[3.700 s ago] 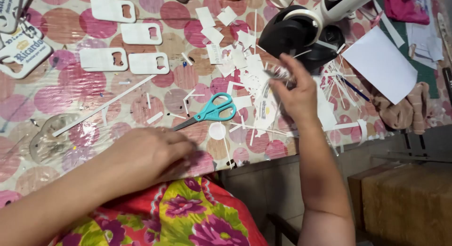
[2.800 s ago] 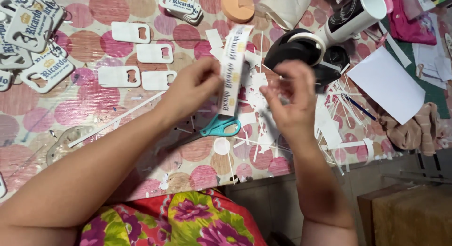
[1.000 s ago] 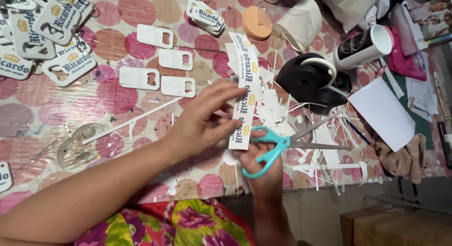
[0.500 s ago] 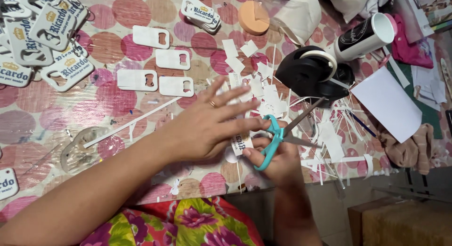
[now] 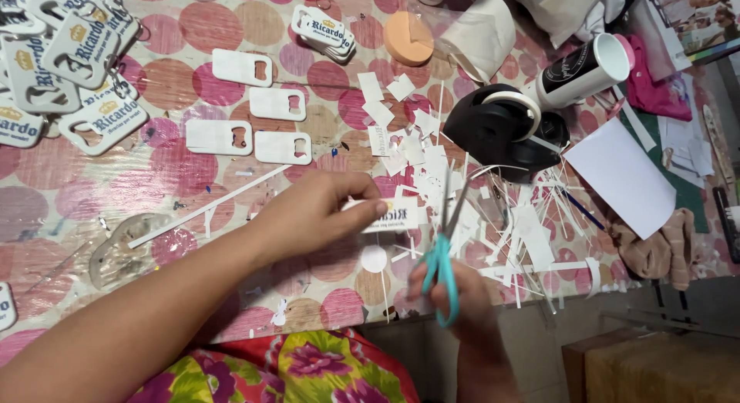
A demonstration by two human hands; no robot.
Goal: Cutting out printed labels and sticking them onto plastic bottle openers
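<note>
My left hand (image 5: 320, 210) pinches a small white printed paper label (image 5: 395, 215) above the table's near edge. My right hand (image 5: 455, 299) grips teal-handled scissors (image 5: 442, 256) from below, their blades pointing up and slightly apart just right of the label. Several blank white bottle-opener tags (image 5: 243, 67) lie in a cluster beyond my left hand. Printed tags of the same shape (image 5: 77, 52) pile up at the far left. A heap of white paper scraps (image 5: 432, 156) covers the cloth under the scissors.
A black tape dispenser (image 5: 501, 129) stands right of centre, with a black-and-white mug (image 5: 582, 70) lying beside it. A white sheet (image 5: 628, 175), an orange disc (image 5: 408, 39), a beige cloth (image 5: 655, 249) and a clear plastic piece (image 5: 119, 249) lie around. The dotted tablecloth (image 5: 177, 171) ends near my lap.
My left hand laid flat on the label half a second ago; now it pinches it lifted. The scissors swung from pointing right to pointing up, and my right hand dropped below the table edge.
</note>
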